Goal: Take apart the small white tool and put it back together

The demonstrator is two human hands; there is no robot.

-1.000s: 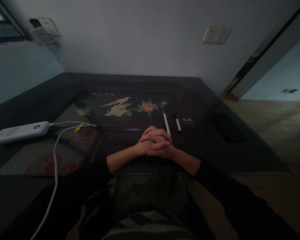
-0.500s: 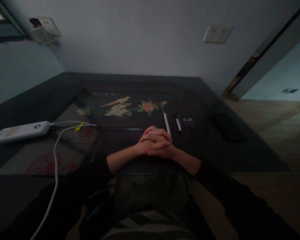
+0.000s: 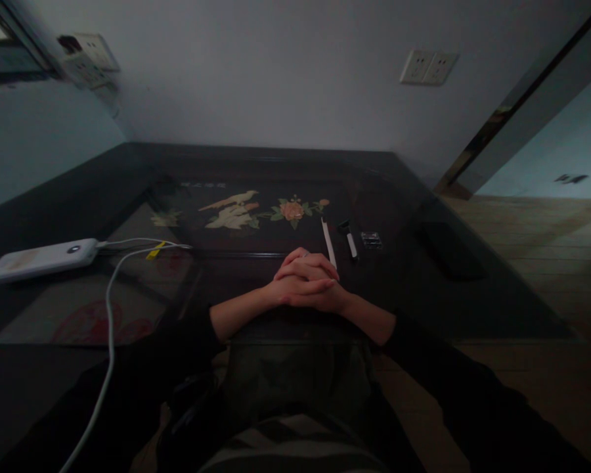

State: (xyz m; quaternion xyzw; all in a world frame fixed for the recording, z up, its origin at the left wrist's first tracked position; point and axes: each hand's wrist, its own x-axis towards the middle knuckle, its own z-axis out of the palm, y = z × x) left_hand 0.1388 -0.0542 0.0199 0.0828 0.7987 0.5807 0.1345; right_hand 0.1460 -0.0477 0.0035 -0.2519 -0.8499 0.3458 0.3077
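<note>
Hands rest clasped just inside the near edge of the dark table (image 3: 398, 299). Left hand (image 3: 284, 290) and right hand (image 3: 326, 301) are closed together, fingers interlaced; neither visibly grips an object. Their position is unchanged over the last second, and no item on the table shows displacement; this indicates a pause, with no handling under way.

White strip (image 3: 328, 243) lies directly beyond the fingertips; contact cannot be confirmed. To its right, in order: black-and-white razor-like tool (image 3: 351, 245), small clear case (image 3: 371, 240), dark flat object (image 3: 450, 251). All lie apart from the hands.

At far left, white cable (image 3: 109, 315) connects to a white device (image 3: 44, 259). Bird-and-flower design (image 3: 291, 211) occupies the table's middle. Behind stands the wall (image 3: 256, 79), with paired sockets (image 3: 429, 67).
</note>
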